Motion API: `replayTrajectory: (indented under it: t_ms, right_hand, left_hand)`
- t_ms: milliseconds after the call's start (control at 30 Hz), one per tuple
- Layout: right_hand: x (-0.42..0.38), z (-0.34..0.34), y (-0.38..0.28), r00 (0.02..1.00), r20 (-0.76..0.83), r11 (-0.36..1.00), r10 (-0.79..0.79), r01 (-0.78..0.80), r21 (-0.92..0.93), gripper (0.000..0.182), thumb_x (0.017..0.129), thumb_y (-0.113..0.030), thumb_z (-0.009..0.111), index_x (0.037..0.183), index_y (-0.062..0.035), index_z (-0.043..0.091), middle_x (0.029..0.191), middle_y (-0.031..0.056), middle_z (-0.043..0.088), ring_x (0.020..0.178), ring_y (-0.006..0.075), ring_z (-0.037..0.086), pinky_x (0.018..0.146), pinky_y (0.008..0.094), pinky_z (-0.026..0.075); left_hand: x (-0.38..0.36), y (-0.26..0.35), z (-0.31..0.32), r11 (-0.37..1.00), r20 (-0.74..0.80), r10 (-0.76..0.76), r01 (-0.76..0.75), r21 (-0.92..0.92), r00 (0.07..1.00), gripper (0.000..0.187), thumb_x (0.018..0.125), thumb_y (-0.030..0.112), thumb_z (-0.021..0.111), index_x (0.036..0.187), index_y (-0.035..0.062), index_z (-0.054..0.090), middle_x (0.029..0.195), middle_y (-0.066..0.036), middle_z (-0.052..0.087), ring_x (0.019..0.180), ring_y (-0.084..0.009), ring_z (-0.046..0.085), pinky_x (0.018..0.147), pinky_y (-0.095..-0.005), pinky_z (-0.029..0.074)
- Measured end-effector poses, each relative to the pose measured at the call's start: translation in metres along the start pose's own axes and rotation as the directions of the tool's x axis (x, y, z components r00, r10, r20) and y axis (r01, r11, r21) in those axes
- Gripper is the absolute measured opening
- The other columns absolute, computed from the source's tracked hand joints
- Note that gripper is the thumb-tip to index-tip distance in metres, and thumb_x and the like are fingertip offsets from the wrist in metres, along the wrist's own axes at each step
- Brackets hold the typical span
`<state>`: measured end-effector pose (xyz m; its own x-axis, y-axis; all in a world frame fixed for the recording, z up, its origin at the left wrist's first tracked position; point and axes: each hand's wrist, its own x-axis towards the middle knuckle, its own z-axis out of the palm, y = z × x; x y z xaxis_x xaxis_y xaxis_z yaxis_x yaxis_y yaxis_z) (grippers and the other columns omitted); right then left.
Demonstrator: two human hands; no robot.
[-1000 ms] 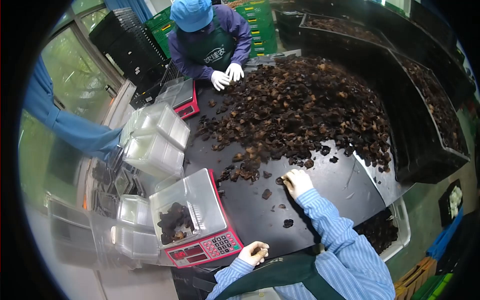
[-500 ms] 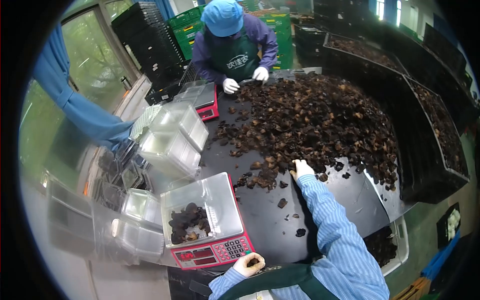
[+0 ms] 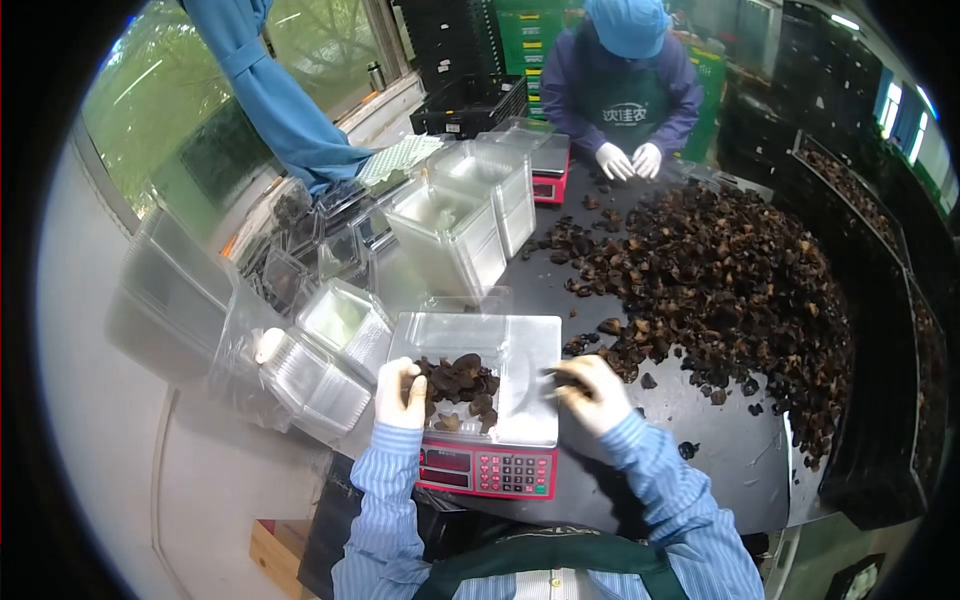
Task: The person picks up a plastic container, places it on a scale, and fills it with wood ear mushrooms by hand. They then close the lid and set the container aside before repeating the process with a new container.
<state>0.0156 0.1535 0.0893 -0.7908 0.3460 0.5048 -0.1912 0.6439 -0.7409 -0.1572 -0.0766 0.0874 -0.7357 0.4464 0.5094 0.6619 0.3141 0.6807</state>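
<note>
A clear plastic tray (image 3: pixel 508 405) holding dark wood ear mushrooms (image 3: pixel 460 382) rests on the metal pan of a red digital scale (image 3: pixel 487 470). My left hand (image 3: pixel 400 394), in a pale glove, is at the tray's left side, fingers curled around a dark mushroom piece beside those in the tray. To the right of the scale pan, my gloved right hand (image 3: pixel 594 392) is closed on a dark mushroom piece; motion blurs its fingertips. A large pile of loose wood ear mushrooms (image 3: pixel 720 280) spreads over the dark table (image 3: pixel 540 275) beyond my right hand.
Stacked clear containers (image 3: pixel 450 235) and lids (image 3: pixel 165 290) stand left of the scale. Across the table, a co-worker (image 3: pixel 625 100) in a blue cap has both gloved hands near the pile, beside another red scale (image 3: pixel 550 188). Black crates (image 3: pixel 880 330) line the right side.
My right hand has left the pile's near edge and come to the scale with a mushroom piece. My left hand has moved from the scale's front up to the tray. The view has turned left.
</note>
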Motion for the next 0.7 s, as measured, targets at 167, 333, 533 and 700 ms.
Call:
replayTrajectory:
  t_ms: [167,333,533,700]
  right_hand:
    - [0.028,0.072,-0.039,0.972,0.112,0.978,-0.206,0.204,0.034,0.042,0.066,-0.013,0.065,0.106,-0.0085,0.053,0.103,0.0128,0.049,0.093,0.0293,0.051,0.082,0.0383,0.043]
    - [0.020,0.106,-0.034,0.968,0.228,0.972,-0.108,0.150,-0.179,0.063,0.059,-0.031,0.068,0.113,-0.0082,0.046,0.115,0.0165,0.042,0.109,0.0369,0.037,0.093,0.0478,0.029]
    - [-0.024,0.019,-0.012,1.000,0.026,0.974,-0.017,0.022,-0.225,0.043,0.064,-0.023,0.065,0.103,-0.0094,0.054,0.107,0.0133,0.050,0.102,0.0327,0.045,0.087,0.0437,0.036]
    - [-0.140,-0.057,0.052,0.887,-0.207,0.559,0.412,-0.426,-0.712,0.023,0.070,-0.019,0.058,0.091,-0.0094,0.060,0.102,0.0123,0.054,0.099,0.0315,0.048,0.084,0.0423,0.039]
  left_hand:
    - [-0.007,-0.025,0.020,0.999,0.068,0.011,-0.009,-0.039,0.998,0.043,0.090,0.039,0.037,0.100,0.0003,0.052,0.100,-0.017,0.053,0.099,-0.0319,0.047,0.088,-0.0404,0.035]
    - [-0.013,0.004,0.020,0.948,0.240,0.022,-0.097,0.303,0.971,0.041,0.089,0.031,0.034,0.114,0.0000,0.045,0.114,-0.019,0.047,0.108,-0.0353,0.042,0.095,-0.0448,0.027]
    - [-0.012,0.001,0.014,0.965,0.119,0.111,-0.136,0.226,0.987,0.050,0.091,0.037,0.033,0.121,-0.0022,0.041,0.122,-0.021,0.040,0.117,-0.0339,0.036,0.099,-0.0412,0.025]
    - [-0.020,0.045,0.010,0.973,0.059,0.202,-0.207,0.100,0.978,0.053,0.091,0.040,0.034,0.120,-0.0026,0.042,0.123,-0.021,0.038,0.117,-0.0326,0.036,0.098,-0.0403,0.027]
